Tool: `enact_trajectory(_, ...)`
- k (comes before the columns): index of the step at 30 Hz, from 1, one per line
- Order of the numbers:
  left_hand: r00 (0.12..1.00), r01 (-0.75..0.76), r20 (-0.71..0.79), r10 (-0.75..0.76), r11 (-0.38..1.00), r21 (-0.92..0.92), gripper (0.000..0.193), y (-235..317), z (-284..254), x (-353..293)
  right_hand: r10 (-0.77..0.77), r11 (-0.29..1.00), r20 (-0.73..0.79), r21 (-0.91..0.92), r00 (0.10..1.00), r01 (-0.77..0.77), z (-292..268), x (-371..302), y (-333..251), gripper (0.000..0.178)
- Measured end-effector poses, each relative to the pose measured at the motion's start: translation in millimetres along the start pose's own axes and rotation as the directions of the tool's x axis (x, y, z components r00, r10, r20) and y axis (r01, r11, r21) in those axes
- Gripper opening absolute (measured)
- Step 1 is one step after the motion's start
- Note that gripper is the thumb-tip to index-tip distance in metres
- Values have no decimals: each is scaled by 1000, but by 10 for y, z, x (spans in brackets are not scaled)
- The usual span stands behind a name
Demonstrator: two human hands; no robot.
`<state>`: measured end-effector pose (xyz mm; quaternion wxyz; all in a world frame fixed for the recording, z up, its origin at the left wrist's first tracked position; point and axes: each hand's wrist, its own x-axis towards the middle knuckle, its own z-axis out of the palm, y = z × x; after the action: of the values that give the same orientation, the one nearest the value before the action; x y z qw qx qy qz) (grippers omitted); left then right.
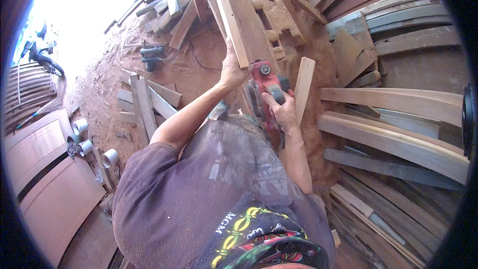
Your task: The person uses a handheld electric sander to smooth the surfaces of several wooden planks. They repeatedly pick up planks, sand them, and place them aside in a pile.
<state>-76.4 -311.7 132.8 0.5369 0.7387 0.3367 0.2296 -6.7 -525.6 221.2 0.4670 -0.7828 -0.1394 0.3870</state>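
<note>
My right hand [283, 111] is wrapped round the rear handle of a red electric planer [262, 80] with a round knob at its front. My left hand [233, 71] grips the near end of a long pale wood strip [229, 17], its thumb along the edge, close to the planer's front. Under and beside the strip runs a wider brown plank [248, 22] that stretches away from me. The planer's underside is hidden, so I cannot tell whether it touches the wood.
Timber offcuts [158, 97] and a dark power tool [152, 56] lie on the dusty ground to the left. Long boards [393, 142] crowd the right. White containers [84, 145] stand near panelled doors [59, 189]; a motorcycle [44, 57] is at the far left.
</note>
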Motion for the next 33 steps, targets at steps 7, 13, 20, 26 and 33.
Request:
enact_trajectory(7,994,47,99,-48,999,12,137,-48,34,65,130,978,-182,188,975,-96,84,-301,-70,34)
enact_trajectory(13,964,131,213,-161,981,144,147,12,-127,139,44,954,-176,300,983,11,64,-569,-380,52)
enact_trajectory(20,971,85,205,-119,982,167,137,-178,-126,122,112,961,-23,256,993,-102,60,-573,-995,61)
enact_trajectory(26,973,57,211,-94,983,177,120,-498,-1,79,200,974,37,103,979,-203,199,-334,-1191,43)
enact_trajectory(33,963,-260,165,213,892,369,119,-585,18,57,187,973,34,128,982,-190,332,-22,-1397,43)
